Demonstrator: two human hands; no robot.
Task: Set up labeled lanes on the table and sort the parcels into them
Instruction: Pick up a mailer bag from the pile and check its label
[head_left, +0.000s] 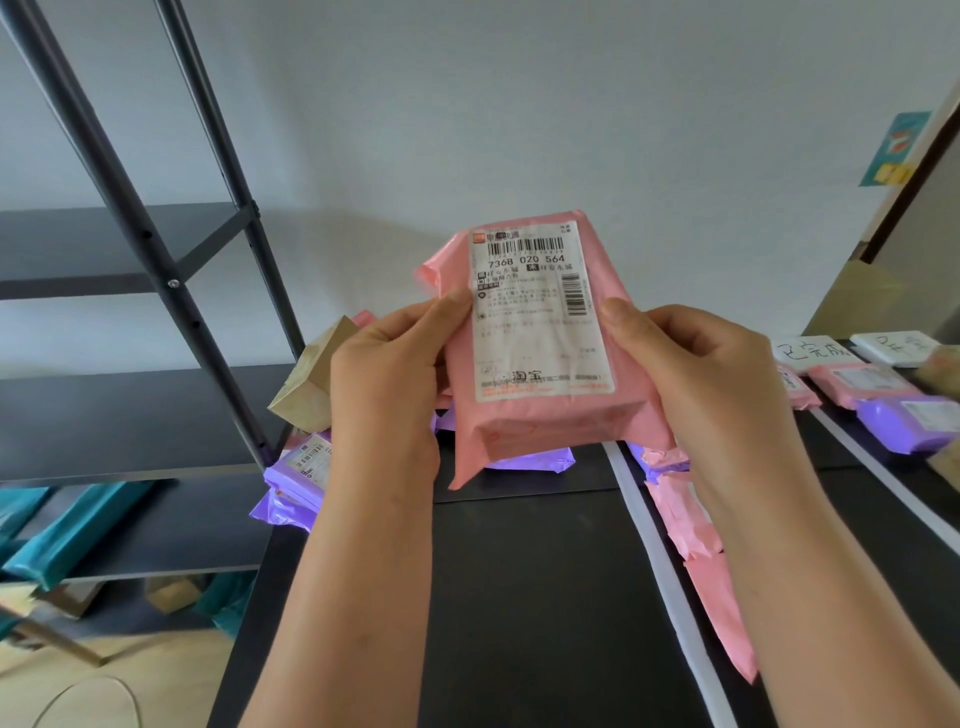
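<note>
Black table (519, 597) runs away from you to a plain white wall (467, 104). Two white tape strips (662, 571) split it lengthwise into lanes. Dark metal shelf rack (130, 249) on yr left, w/ teal parcels (67, 530) on a lower level. Handwritten label cards (810, 353) sit at the table's far right. Pink parcels (696, 525) lie in the lane just right of the nearer strip. Purple parcels (296, 478) & a brown paper parcel (311, 384) are piled at the far left corner.

The pink parcel (540, 421) is up off the table, btwn both yr hands, mid-view above the far end. Long axis approx vertical, top leaning slightly right. Its shipping label (535, 312) faces you, barcode end up, text upright. Left hand (387, 374) grips its left edge, right hand (696, 374) its right edge, each thumb pressed flat on the front beside the label.

Other fingers are behind the parcel, so can't tell how they lie. Label's small print is mostly too blurred to read, and the cards' writing is only partly legible. Yr arms cover part of the pile & of the pink parcels.
</note>
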